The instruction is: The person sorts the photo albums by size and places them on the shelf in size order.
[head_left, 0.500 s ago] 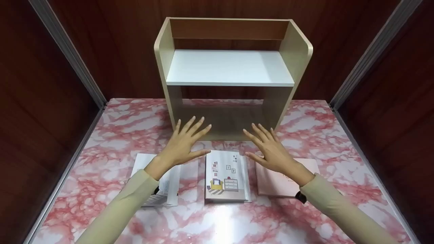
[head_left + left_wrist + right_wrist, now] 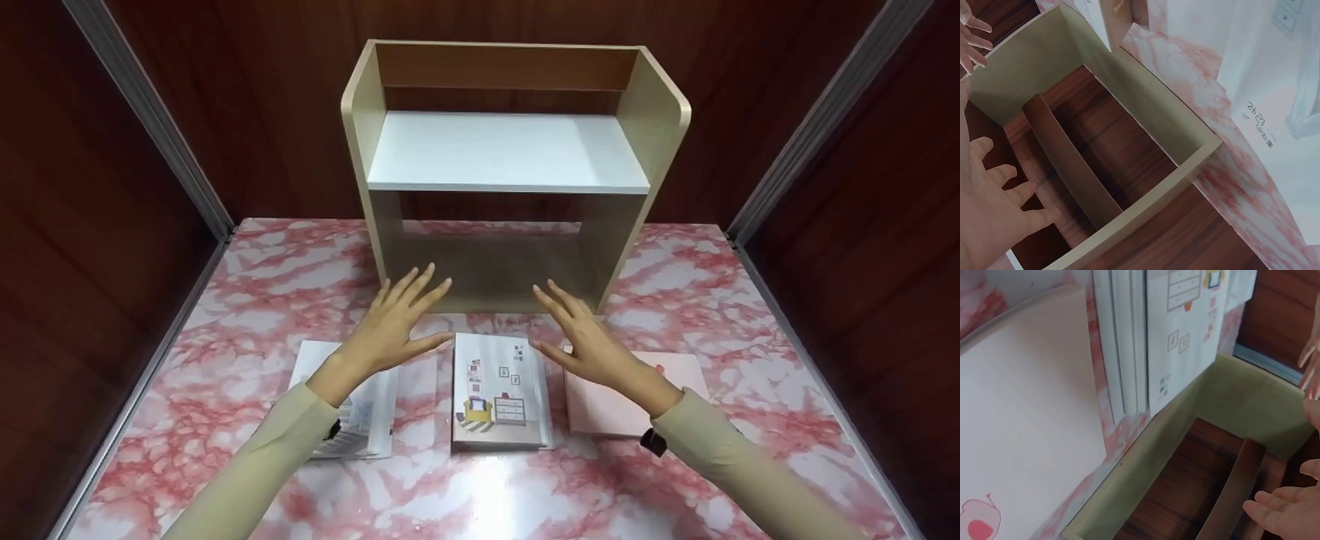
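Note:
My left hand is spread with straight fingers above the left book, which has a pale cover and is partly hidden by the wrist and sleeve. Fingers apart, my right hand hovers over the pink book. Neither hand holds anything. Between them lies the middle book, white, with a drawing of a yellow chair and a drawer chest. In the left wrist view the left hand shows palm and fingers; the right wrist view catches part of the right hand.
A small wooden bookshelf with a white middle shelf stands behind the books. The table has a red-and-white marbled top. Dark wood panels with grey metal edges enclose it at the back and sides.
Both hands have drawn slightly left and a little back toward the body. The right hand's fingers appear less spread. The books and bookshelf stay where they were.

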The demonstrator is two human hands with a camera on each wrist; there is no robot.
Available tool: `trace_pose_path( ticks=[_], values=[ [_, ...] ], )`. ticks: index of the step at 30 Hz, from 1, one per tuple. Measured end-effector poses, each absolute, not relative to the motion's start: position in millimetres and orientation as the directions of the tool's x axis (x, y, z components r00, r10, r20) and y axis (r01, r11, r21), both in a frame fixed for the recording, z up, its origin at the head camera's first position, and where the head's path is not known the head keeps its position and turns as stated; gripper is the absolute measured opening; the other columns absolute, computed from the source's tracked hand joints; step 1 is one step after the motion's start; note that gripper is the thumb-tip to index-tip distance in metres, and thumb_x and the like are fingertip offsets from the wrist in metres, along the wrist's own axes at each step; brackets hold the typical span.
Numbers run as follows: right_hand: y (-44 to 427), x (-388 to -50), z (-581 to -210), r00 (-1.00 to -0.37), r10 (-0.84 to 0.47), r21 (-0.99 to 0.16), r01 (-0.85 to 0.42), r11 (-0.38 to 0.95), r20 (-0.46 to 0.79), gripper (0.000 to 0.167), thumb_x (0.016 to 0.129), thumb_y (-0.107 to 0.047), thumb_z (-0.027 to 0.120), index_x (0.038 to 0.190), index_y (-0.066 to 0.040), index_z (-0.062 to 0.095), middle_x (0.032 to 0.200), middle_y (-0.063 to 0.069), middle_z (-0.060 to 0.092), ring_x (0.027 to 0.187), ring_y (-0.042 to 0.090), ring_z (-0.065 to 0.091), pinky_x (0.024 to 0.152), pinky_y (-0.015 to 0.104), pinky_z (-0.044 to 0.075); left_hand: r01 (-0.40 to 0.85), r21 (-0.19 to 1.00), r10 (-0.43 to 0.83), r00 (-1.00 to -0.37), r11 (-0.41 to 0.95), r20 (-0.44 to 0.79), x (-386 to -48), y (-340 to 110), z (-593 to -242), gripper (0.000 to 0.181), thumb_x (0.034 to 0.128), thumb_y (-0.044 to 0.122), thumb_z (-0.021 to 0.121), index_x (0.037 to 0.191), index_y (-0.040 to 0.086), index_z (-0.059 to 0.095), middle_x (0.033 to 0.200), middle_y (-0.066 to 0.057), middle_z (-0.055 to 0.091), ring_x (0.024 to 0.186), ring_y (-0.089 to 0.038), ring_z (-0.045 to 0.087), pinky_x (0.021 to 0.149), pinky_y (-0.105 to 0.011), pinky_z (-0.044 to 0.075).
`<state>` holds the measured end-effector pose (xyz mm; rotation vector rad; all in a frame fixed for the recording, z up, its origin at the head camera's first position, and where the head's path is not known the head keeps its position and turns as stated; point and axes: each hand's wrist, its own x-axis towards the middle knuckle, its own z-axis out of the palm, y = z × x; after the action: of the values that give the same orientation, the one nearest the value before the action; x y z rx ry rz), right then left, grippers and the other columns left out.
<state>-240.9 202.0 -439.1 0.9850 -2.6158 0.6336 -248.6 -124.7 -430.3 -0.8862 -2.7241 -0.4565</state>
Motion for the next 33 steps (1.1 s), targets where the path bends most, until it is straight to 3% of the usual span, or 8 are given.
trace_pose_path(
  ticks=[11,24,33],
  values=[
    [195.9,-239.0,-441.7,-0.721,-0.567,-0.329,-0.69,0.645,0.399,0.075,0.087,-0.039,0.062,0.149,-0.021,0.022,0.149,0.015,0.027,0.132,0.034,0.034,0.099,0.055,0.039,0.562,0.274,0.501,-0.824,0.78,0.264,-246.4,-134.5,-434.3,0.075,0.0858,0.061,0.05,0.148,0.03,0.021,0.156,-0.001,0.01,0.143,-0.023,0.009,0.114,-0.052,0.009],
    [187.3,-233.1,-446.0,-0.754,-0.538,-0.409,-0.657,0.633,0.378,0.071,0.089,-0.042,0.058,0.148,-0.021,0.024,0.145,0.014,0.035,0.131,0.028,0.036,0.102,0.05,0.037,0.527,0.301,0.473,-0.849,0.795,0.236,-244.0,-140.3,-438.1,0.076,0.0859,0.061,0.05,0.149,0.03,0.019,0.156,-0.001,0.01,0.143,-0.024,0.011,0.114,-0.051,0.011],
    [183.6,-231.4,-447.8,-0.763,-0.542,-0.458,-0.645,0.611,0.351,0.07,0.09,-0.044,0.055,0.148,-0.026,0.021,0.146,0.008,0.035,0.13,0.024,0.04,0.101,0.046,0.04,0.493,0.371,0.438,-0.87,0.787,0.226,-242.4,-144.9,-440.2,0.075,0.086,0.057,0.053,0.148,0.031,0.02,0.155,-0.005,0.015,0.141,-0.029,0.018,0.112,-0.054,0.015]
  ],
)
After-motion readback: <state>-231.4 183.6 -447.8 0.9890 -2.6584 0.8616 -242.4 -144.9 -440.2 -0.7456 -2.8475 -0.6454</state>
